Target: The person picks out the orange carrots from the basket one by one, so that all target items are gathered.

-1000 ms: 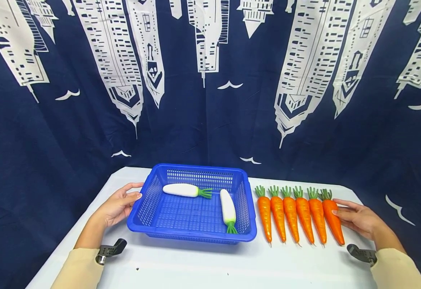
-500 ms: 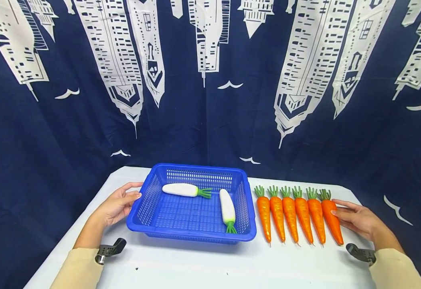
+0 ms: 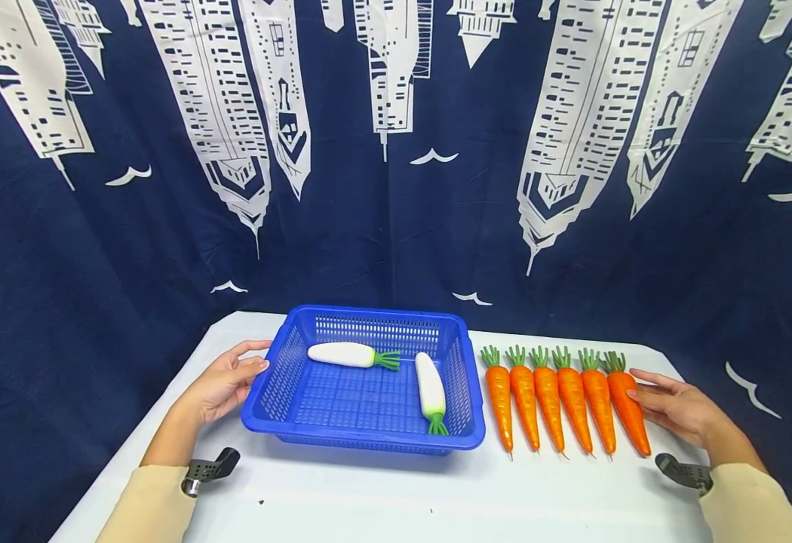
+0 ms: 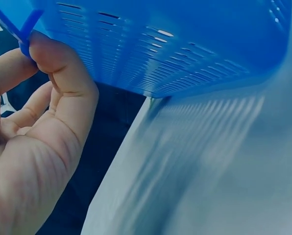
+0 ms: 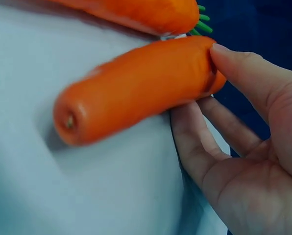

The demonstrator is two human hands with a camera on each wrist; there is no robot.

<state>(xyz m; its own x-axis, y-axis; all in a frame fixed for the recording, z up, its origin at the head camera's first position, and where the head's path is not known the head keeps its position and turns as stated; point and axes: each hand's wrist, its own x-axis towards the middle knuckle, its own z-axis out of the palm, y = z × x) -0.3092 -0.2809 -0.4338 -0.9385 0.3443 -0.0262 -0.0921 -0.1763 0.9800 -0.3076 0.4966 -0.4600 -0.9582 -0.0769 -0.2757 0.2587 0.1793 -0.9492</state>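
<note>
My left hand [image 3: 228, 383] pinches the left rim of a blue plastic basket [image 3: 362, 436]; in the left wrist view the thumb and index finger [image 4: 62, 63] meet at the rim. Inside the basket lie two white radishes with green tops: one radish [image 3: 342, 354] crosswise at the back, the other radish [image 3: 430, 385] lengthwise at the right. At the right end of a row of carrots, my right hand [image 3: 677, 407] holds the outermost carrot [image 3: 629, 411] near its leafy end. The right wrist view shows the thumb on top of that carrot [image 5: 136, 88] and the fingers along its side.
Several more carrots [image 3: 548, 400] lie side by side between the basket and my right hand, tops pointing away. All stand on a white table [image 3: 342, 498]. Behind it hangs a dark blue curtain [image 3: 382, 226] with white buildings and birds.
</note>
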